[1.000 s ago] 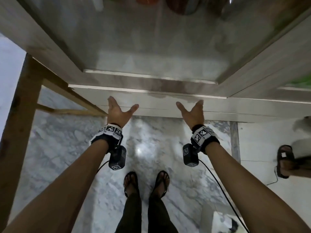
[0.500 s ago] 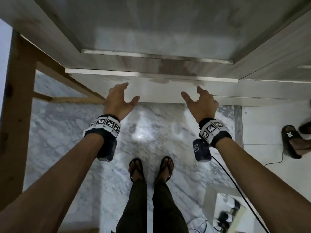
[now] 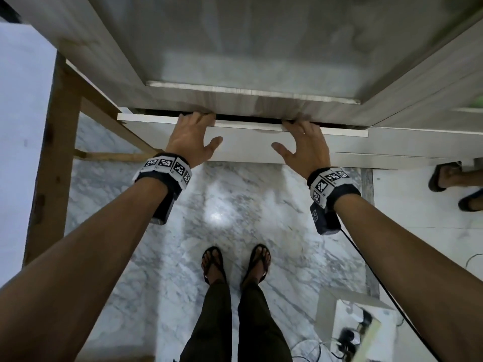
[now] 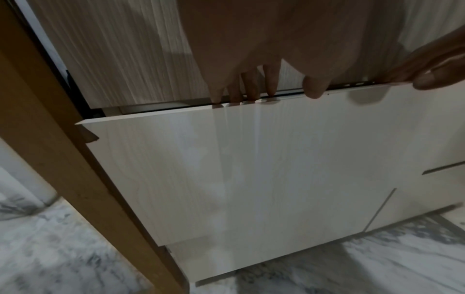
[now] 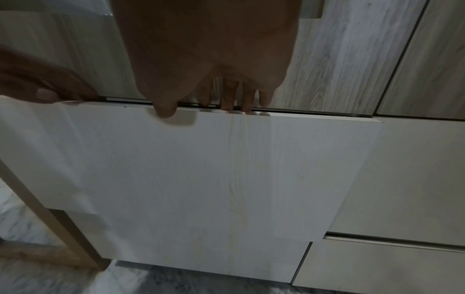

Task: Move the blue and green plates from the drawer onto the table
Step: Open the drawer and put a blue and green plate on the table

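A white drawer front (image 3: pixel 248 146) under the grey countertop (image 3: pixel 248 43) stands slightly open, with a dark gap along its top edge. My left hand (image 3: pixel 194 131) hooks its fingers (image 4: pixel 241 91) over that top edge left of centre, thumb resting on the front face. My right hand (image 3: pixel 305 141) grips the same edge right of centre, fingers (image 5: pixel 231 99) tucked into the gap. In the wrist views the drawer front (image 4: pixel 251 169) (image 5: pixel 201 179) fills the lower part. No blue or green plate is visible; the drawer's inside is hidden.
A wooden table leg (image 3: pixel 52 158) and a white tabletop (image 3: pixel 21 121) stand close on the left. More white drawer fronts (image 3: pixel 418 150) continue to the right. Another person's sandalled feet (image 3: pixel 449 176) are at the far right. Cables and a power strip (image 3: pixel 352 333) lie on the marble floor.
Both hands rose from in front of the drawer and took hold of its top edge. The drawer front has come out a little, showing a dark gap.
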`<state>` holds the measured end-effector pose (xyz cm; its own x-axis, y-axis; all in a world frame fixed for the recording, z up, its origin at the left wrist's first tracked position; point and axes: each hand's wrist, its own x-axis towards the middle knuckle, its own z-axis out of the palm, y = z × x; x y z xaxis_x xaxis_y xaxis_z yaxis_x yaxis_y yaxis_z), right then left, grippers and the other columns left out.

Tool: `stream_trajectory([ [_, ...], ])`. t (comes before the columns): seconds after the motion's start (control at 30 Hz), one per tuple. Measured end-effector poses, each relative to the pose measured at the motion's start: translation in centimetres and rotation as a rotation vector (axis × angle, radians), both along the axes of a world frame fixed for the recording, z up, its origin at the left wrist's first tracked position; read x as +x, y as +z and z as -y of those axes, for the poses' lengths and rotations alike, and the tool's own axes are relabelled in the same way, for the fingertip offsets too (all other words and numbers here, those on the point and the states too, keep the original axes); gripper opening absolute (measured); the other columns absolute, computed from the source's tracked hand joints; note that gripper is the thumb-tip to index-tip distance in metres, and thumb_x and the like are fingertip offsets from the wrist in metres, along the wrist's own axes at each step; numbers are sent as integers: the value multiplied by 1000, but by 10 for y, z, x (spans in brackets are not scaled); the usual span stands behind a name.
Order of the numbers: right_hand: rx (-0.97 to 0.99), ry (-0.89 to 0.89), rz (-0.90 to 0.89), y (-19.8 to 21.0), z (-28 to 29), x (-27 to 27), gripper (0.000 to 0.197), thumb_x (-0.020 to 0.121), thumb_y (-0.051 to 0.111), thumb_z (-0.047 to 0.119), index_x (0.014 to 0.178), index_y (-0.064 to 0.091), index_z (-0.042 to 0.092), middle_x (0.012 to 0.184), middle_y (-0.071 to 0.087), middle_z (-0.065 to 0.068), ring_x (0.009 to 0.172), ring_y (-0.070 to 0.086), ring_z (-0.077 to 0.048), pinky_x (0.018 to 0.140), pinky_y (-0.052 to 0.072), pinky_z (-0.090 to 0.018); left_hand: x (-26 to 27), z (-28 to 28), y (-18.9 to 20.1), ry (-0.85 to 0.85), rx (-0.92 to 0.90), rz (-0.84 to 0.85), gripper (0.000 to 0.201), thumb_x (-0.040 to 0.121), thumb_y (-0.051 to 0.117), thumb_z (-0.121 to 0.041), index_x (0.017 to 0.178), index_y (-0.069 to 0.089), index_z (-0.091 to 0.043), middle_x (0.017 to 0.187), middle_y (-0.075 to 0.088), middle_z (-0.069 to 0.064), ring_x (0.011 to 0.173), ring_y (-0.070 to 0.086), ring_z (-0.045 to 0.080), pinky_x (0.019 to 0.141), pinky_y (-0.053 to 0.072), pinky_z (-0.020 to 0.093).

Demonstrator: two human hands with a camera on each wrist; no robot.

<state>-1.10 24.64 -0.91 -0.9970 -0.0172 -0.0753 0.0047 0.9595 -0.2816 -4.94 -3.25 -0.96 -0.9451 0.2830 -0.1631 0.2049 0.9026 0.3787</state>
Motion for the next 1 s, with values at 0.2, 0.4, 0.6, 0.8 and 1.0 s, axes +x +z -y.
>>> stream_trajectory([
  [0.2,120,-38,128,4,8,2,70,84,33,74,140,41,33,112,51,-12,107,43,-31,87,42,-39,6,-3,8,144,32,74,45,92,41,-49,129,48,-25,118,60,12,110,49,36,96,37,45],
  [0.4,252,-68,305,-9,13,28,68,86,20,74,143,33,39,116,53,-17,113,43,-34,94,32,-45,28,6,-17,150,-152,219,52,93,32,-52,142,29,-35,132,53,16,124,42,36,101,31,47],
  [0.6,121,-103,394,-15,16,62,69,83,14,78,145,11,50,160,17,-3,147,11,-29,118,9,-51,58,16,-21,25,-187,368,62,91,15,-62,147,-1,-39,158,21,0,147,10,24,116,14,52],
  [0.8,121,-59,527,-9,15,88,73,80,9,81,146,1,49,161,10,0,148,9,-31,119,6,-51,89,19,-13,-2,-168,442,68,86,17,-70,146,7,-39,141,51,6,144,23,24,113,19,49],
  [1.0,118,-35,597,-7,16,124,73,80,9,81,145,10,49,160,18,0,145,21,-32,118,11,-51,129,21,-2,-9,-151,441,62,88,23,-68,139,37,-37,135,57,-3,128,47,23,106,28,43],
])
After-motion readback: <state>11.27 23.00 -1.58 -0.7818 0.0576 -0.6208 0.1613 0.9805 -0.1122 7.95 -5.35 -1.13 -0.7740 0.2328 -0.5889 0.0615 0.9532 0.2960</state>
